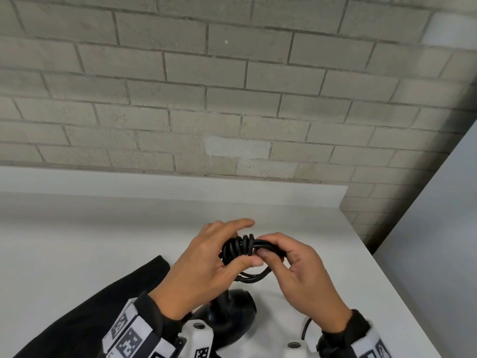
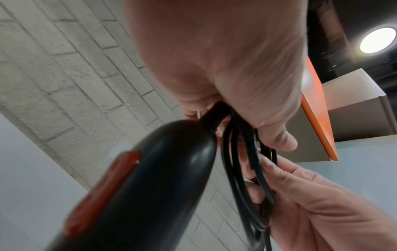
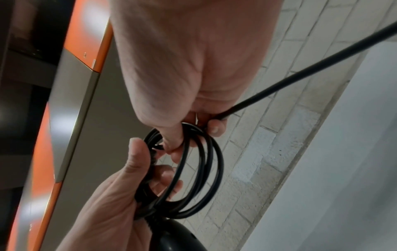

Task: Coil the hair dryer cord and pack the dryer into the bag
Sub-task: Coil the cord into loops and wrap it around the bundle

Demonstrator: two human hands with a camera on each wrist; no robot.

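Observation:
Both hands hold the black cord (image 1: 240,248) above the white table, wound into a tight bundle of several loops. My left hand (image 1: 214,251) grips the wound part between thumb and fingers, with the index finger stretched out. My right hand (image 1: 284,251) pinches the loops (image 3: 199,169) at the bundle's right end. One free strand (image 3: 300,71) runs away from the right fingers. The black hair dryer (image 1: 232,313) hangs or stands just under the hands; its red switch (image 2: 103,186) shows in the left wrist view. A flat black fabric bag (image 1: 103,301) lies on the table to the left.
The white table (image 1: 77,228) meets a grey brick wall (image 1: 232,99) at the back and ends at an edge on the right (image 1: 387,267). A grey and orange cabinet (image 2: 318,118) stands beyond the hands in the wrist views.

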